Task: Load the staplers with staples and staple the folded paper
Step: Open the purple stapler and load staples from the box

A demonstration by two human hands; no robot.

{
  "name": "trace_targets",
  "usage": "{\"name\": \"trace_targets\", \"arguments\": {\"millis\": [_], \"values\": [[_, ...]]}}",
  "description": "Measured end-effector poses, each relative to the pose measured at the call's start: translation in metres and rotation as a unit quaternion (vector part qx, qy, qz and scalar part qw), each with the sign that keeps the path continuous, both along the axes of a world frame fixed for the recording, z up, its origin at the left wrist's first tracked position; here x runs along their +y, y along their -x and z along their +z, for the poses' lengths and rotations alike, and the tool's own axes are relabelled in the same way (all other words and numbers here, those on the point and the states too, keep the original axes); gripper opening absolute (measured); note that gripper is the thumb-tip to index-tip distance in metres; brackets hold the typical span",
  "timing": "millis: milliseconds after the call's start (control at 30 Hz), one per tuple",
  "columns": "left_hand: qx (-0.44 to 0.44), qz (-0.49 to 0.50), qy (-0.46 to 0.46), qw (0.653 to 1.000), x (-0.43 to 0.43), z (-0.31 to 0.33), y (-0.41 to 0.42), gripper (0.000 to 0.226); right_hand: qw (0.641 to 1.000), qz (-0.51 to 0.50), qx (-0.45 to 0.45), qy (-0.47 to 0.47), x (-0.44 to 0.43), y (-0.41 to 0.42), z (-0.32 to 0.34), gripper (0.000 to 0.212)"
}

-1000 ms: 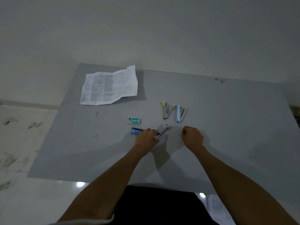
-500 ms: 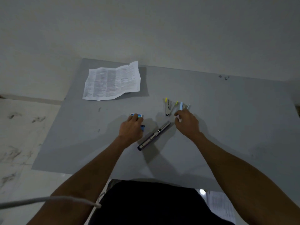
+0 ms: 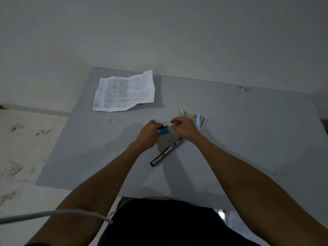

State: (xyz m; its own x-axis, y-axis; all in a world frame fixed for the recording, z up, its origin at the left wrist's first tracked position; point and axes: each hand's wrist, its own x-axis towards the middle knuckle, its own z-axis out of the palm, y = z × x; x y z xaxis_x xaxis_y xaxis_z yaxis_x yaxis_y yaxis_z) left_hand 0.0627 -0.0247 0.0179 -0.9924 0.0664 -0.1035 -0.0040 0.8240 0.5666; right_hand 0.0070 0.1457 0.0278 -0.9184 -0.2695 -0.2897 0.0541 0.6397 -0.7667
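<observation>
the left hand (image 3: 148, 136) pinched a small blue staple box (image 3: 163, 130) at the counter's (image 3: 248, 139) centre while the right hand (image 3: 184, 127), fingers loosely curled and empty, hovered just at its 3 o'clock; the light cardboard box looked best gripped by its long sides, its brittle staple strips likely to snap. three staplers were counted: a dark one (image 3: 166, 151) opened flat at 6 o'clock, a yellow-tipped one (image 3: 182, 113) and a pale blue one (image 3: 201, 122) toward 2 o'clock, plus one folded paper (image 3: 124, 91) at 11 o'clock.

Left hand (image 3: 148, 134) grips a blue staple box (image 3: 163, 130); right hand (image 3: 185, 127) hovers just beside it.
</observation>
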Motion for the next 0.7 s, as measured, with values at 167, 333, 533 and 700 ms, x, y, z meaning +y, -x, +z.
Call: {"name": "trace_targets", "arguments": {"millis": [167, 333, 533, 700], "values": [[0.022, 0.044, -0.114, 0.992, 0.012, 0.016, 0.021, 0.033, 0.973, -0.074, -0.151, 0.156, 0.002, 0.005, 0.019, 0.024], [-0.068, 0.238, -0.353, 0.903, 0.017, 0.021, 0.027, 0.026, 0.952, -0.115, -0.181, 0.22, 0.007, 0.01, 0.028, 0.025], [-0.108, 0.27, -0.473, 0.832, 0.021, 0.025, 0.03, 0.02, 0.94, -0.121, -0.204, 0.247, 0.011, 0.01, 0.033, 0.022], [-0.131, 0.288, -0.483, 0.816, 0.021, 0.023, 0.032, 0.014, 0.932, -0.139, -0.199, 0.269, 0.016, 0.011, 0.038, 0.015]]}}
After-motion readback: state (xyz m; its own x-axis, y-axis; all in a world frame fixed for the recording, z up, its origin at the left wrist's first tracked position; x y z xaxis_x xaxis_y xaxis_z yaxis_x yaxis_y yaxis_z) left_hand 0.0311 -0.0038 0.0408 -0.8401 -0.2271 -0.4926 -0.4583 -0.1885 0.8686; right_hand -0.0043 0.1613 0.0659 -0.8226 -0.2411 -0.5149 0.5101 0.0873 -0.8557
